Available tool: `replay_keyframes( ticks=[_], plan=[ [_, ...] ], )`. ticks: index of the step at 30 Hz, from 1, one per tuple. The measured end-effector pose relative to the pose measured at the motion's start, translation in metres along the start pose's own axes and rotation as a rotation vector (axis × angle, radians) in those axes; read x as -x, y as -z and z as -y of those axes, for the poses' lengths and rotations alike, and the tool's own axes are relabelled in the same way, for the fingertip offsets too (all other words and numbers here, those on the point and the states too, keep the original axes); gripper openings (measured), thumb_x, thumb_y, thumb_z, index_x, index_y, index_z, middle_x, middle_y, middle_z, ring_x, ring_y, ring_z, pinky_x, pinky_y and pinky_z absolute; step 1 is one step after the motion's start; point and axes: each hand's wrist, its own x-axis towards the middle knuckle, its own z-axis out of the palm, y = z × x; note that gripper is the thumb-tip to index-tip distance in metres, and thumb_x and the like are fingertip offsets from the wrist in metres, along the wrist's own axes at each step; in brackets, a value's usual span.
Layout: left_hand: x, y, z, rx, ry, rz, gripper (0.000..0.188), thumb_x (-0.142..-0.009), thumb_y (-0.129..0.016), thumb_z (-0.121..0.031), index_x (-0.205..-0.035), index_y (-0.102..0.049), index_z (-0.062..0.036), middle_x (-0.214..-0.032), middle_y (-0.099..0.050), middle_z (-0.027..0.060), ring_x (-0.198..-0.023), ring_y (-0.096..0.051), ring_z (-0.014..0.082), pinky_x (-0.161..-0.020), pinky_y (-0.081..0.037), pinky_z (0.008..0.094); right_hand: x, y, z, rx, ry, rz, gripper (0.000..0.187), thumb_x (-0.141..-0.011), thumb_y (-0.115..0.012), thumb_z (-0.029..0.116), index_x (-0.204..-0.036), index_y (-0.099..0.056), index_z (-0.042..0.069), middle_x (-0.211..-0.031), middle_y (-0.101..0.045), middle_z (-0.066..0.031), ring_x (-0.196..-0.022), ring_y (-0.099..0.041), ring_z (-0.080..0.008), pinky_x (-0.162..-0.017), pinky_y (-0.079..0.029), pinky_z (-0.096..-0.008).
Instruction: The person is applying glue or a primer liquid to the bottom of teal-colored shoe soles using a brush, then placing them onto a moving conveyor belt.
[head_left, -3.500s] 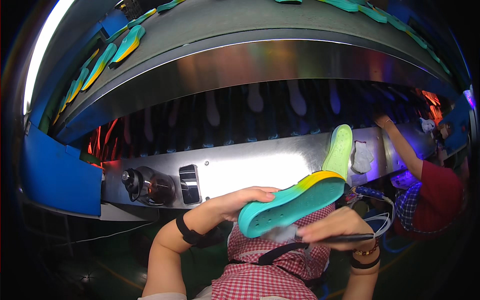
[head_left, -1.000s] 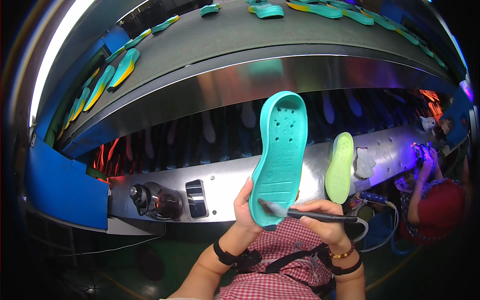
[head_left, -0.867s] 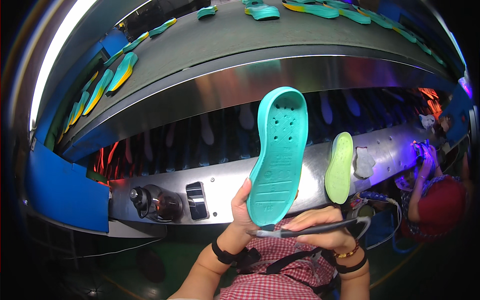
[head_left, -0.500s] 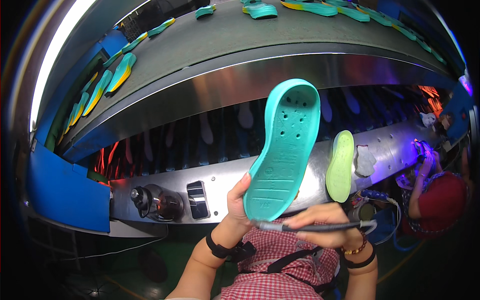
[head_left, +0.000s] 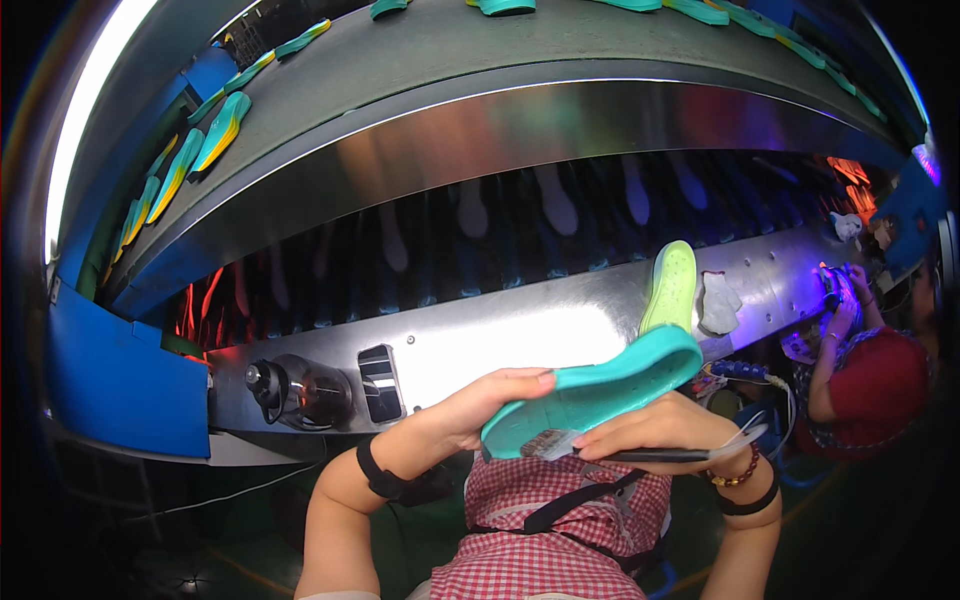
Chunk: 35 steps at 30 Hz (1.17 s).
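Note:
My left hand point(head_left: 487, 405) grips the heel end of a teal shoe sole point(head_left: 655, 360), thumb over the rim. The sole is tilted, its hollow inside with small holes facing me and its toe end pointing right. My right hand point(head_left: 665, 430) is closed round a brush point(head_left: 655, 456) with a black handle and a thin clear tube at its back end. The brush's flat bristle head rests inside the heel end of the sole. Just beyond the toe, a pale green insole point(head_left: 675, 282) lies on the metal ledge, partly covered by the sole.
A dark bottle point(head_left: 300, 390) and a phone point(head_left: 380, 383) stand on the metal ledge point(head_left: 480, 340) at left. A whitish rag point(head_left: 719, 302) lies beside the green insole. Teal and yellow soles point(head_left: 222, 130) ride the conveyor belt point(head_left: 400, 60). Another person point(head_left: 865, 390) works at right.
The sole has been lowered and tipped from nearly upright to slanting right. The brush has moved from the heel edge onto its inside. My view has shifted slightly.

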Motion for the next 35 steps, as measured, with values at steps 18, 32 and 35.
replay_keyframes(
  ticks=[18,32,35],
  plan=[
    [0.022,0.015,-0.004,-0.153,-0.124,-0.150,0.049,-0.093,-0.053,-0.027,-0.132,-0.044,0.0016,-0.121,-0.056,0.0132,-0.103,-0.059,0.0154,-0.086,-0.050,0.0265,0.018,0.015,-0.028,0.176,-0.082,-0.012,0.028,-0.077,-0.067,0.003,-0.105,-0.064,0.003,-0.105,-0.066,-0.0133,-0.094,-0.066,-0.0280,-0.085,-0.053,-0.0342],
    [-0.003,0.000,0.013,-0.412,-0.308,-0.203,0.052,-0.096,-0.046,-0.028,-0.138,-0.037,0.0019,-0.136,-0.045,0.0131,-0.124,-0.043,0.0210,-0.104,-0.033,0.0328,-0.025,-0.029,-0.010,-0.125,-0.327,-0.438,0.016,-0.082,-0.063,0.010,-0.090,-0.067,-0.002,-0.075,-0.068,-0.0111,-0.065,-0.063,-0.0130,-0.060,-0.048,-0.0253],
    [-0.008,0.003,0.017,-0.386,-0.317,-0.215,0.048,-0.097,-0.045,-0.027,-0.139,-0.039,-0.0039,-0.131,-0.050,0.0096,-0.119,-0.044,0.0179,-0.101,-0.034,0.0312,-0.030,-0.028,-0.014,-0.230,-0.419,-0.413,0.015,-0.082,-0.062,0.009,-0.091,-0.070,0.000,-0.074,-0.069,-0.0076,-0.069,-0.066,-0.0121,-0.062,-0.051,-0.0246]
  ],
)
